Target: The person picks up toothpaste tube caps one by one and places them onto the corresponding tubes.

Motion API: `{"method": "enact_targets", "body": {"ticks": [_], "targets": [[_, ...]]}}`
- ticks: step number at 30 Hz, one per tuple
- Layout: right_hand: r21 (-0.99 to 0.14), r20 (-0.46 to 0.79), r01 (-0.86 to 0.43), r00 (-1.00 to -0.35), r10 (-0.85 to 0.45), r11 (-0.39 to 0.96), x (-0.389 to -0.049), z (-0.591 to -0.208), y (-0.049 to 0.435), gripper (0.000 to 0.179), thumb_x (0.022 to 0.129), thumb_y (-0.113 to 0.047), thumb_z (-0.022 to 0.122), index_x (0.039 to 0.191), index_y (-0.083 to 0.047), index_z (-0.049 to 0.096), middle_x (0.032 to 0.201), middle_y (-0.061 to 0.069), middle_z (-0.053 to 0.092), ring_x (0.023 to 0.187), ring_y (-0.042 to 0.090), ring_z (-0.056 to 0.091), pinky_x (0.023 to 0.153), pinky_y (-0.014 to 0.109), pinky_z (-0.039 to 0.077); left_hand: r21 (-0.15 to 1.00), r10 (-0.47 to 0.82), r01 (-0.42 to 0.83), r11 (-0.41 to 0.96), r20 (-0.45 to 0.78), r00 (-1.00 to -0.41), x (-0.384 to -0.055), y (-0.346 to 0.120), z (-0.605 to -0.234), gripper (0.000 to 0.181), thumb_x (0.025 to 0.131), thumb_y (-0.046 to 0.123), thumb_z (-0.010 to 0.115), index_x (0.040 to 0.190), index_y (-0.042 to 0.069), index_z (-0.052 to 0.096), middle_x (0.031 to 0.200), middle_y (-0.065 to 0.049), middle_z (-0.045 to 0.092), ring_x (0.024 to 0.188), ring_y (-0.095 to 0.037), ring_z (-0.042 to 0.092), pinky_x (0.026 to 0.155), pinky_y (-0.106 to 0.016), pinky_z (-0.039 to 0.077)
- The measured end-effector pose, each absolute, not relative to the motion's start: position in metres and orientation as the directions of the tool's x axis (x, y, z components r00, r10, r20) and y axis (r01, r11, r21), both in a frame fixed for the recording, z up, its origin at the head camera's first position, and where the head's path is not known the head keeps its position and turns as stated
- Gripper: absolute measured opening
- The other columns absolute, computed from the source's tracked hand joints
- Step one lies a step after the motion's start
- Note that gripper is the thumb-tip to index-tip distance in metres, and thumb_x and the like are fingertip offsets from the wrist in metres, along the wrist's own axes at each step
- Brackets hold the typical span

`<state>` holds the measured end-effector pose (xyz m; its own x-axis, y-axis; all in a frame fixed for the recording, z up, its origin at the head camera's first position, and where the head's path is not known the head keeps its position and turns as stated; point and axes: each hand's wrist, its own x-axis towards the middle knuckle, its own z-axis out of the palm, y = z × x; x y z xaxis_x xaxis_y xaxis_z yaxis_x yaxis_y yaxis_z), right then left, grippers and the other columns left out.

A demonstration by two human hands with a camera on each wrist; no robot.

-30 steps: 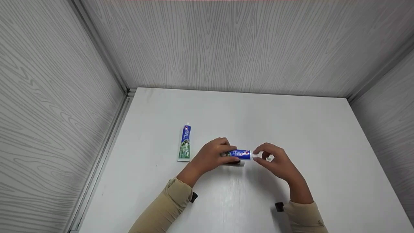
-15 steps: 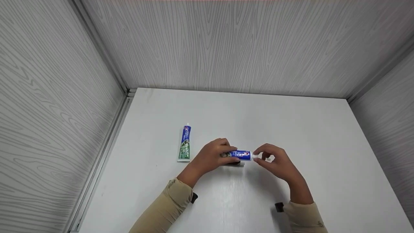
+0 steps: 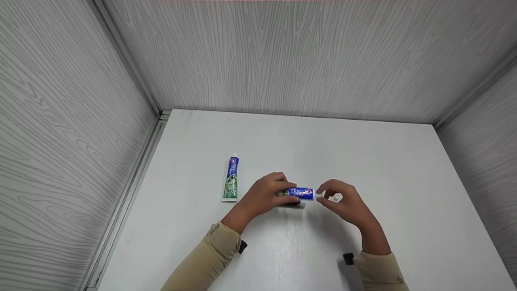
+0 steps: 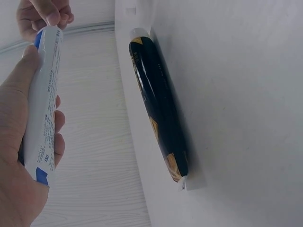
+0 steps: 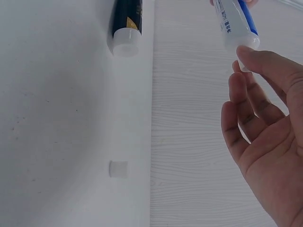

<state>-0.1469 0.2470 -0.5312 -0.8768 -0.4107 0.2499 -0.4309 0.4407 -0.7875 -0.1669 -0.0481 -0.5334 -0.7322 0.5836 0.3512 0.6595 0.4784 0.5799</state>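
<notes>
Fingers of the right hand [image 3: 343,200] pinch the white tip [image 5: 245,68] of the blue-and-white toothpaste tube [image 3: 301,193], which the left hand [image 3: 264,194] grips above the table [image 3: 282,141]. I judge it partway: one white cap [image 5: 118,169] lies loose to the right; whether the tip is bare, I can't tell. A capped dark tube [image 4: 158,104] lies beneath, a blue-and-green toothpaste tube [image 3: 230,180] left.

Tube [image 3: 302,193], blue front, white printed back; held in left hand [image 3: 267,194], clear of the tabletop [image 3: 291,149]. White nozzle [image 3: 318,195] pointing right, pinched by right hand [image 3: 346,202].
</notes>
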Motion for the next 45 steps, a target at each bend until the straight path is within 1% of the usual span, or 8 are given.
{"method": "enact_targets", "body": {"ticks": [4,11,19,23,27,35,41,45], "targets": [[-0.788,0.248,-0.437,-0.87,-0.426,0.433,-0.146,-0.531,0.249,0.023,0.094,-0.01,0.082,0.11,-0.026,0.077,0.107,-0.007,0.075,0.085,0.013,0.067,0.083,0.037,0.057,0.582,0.59,0.664,0.469,0.352,-0.726,-0.167,-0.048,-0.533,0.041,0.095,0.043,0.079,0.125,0.014,0.08,0.1,0.0,0.066,0.087,-0.01,0.055,0.077,-0.025,0.05],[-0.797,0.211,-0.413,-0.874,-0.438,0.44,-0.146,-0.53,0.251,0.022,0.095,-0.013,0.082,0.111,-0.026,0.078,0.108,-0.007,0.076,0.086,0.015,0.065,0.082,0.028,0.055,0.589,0.593,0.646,0.484,0.322,-0.738,-0.166,-0.047,-0.532,0.043,0.096,0.044,0.078,0.126,0.014,0.08,0.101,0.001,0.067,0.088,-0.01,0.055,0.079,-0.024,0.051],[-0.802,0.185,-0.386,-0.886,-0.425,0.457,-0.146,-0.531,0.251,0.02,0.095,-0.014,0.082,0.11,-0.025,0.079,0.108,-0.005,0.077,0.083,0.017,0.061,0.076,0.026,0.052,0.591,0.59,0.64,0.491,0.316,-0.743,-0.166,-0.045,-0.535,0.043,0.096,0.045,0.077,0.126,0.014,0.08,0.102,0.001,0.067,0.088,-0.009,0.056,0.079,-0.024,0.051],[-0.786,0.191,-0.388,-0.893,-0.408,0.481,-0.146,-0.533,0.249,0.018,0.095,-0.014,0.083,0.109,-0.023,0.078,0.105,-0.004,0.076,0.08,0.014,0.062,0.076,0.031,0.054,0.573,0.593,0.655,0.492,0.33,-0.734,-0.169,-0.045,-0.539,0.044,0.096,0.047,0.077,0.125,0.015,0.08,0.101,0.002,0.067,0.088,-0.009,0.055,0.079,-0.024,0.05],[-0.775,0.173,-0.377,-0.899,-0.403,0.507,-0.146,-0.535,0.248,0.02,0.095,-0.014,0.082,0.112,-0.024,0.077,0.11,-0.006,0.074,0.082,0.012,0.064,0.08,0.04,0.057,0.574,0.587,0.655,0.492,0.337,-0.736,-0.172,-0.045,-0.544,0.043,0.095,0.046,0.079,0.124,0.015,0.08,0.102,0.003,0.067,0.089,-0.01,0.056,0.081,-0.026,0.051],[-0.754,0.141,-0.337,-0.921,-0.362,0.564,-0.145,-0.54,0.253,0.022,0.095,-0.011,0.081,0.115,-0.02,0.075,0.115,0.0,0.072,0.082,0.012,0.064,0.082,0.044,0.057,0.551,0.572,0.65,0.523,0.338,-0.747,-0.181,-0.049,-0.552,0.039,0.094,0.041,0.082,0.119,0.012,0.08,0.102,0.0,0.07,0.087,-0.015,0.06,0.081,-0.034,0.053],[-0.723,0.111,-0.283,-0.948,-0.298,0.63,-0.149,-0.542,0.262,0.022,0.096,-0.013,0.081,0.116,-0.02,0.075,0.116,0.008,0.073,0.084,0.013,0.064,0.082,0.045,0.056,0.479,0.572,0.651,0.589,0.321,-0.755,-0.191,-0.051,-0.558,0.039,0.097,0.043,0.077,0.12,0.013,0.079,0.106,-0.002,0.074,0.091,-0.018,0.066,0.083,-0.039,0.054],[-0.7,0.092,-0.24,-0.964,-0.249,0.673,-0.152,-0.544,0.268,0.022,0.096,-0.013,0.08,0.118,-0.014,0.075,0.117,0.01,0.073,0.086,0.016,0.063,0.083,0.048,0.055,0.476,0.569,0.633,0.611,0.291,-0.769,-0.196,-0.051,-0.562,0.037,0.099,0.043,0.076,0.12,0.012,0.078,0.107,-0.003,0.075,0.095,-0.02,0.068,0.086,-0.041,0.055]]}}
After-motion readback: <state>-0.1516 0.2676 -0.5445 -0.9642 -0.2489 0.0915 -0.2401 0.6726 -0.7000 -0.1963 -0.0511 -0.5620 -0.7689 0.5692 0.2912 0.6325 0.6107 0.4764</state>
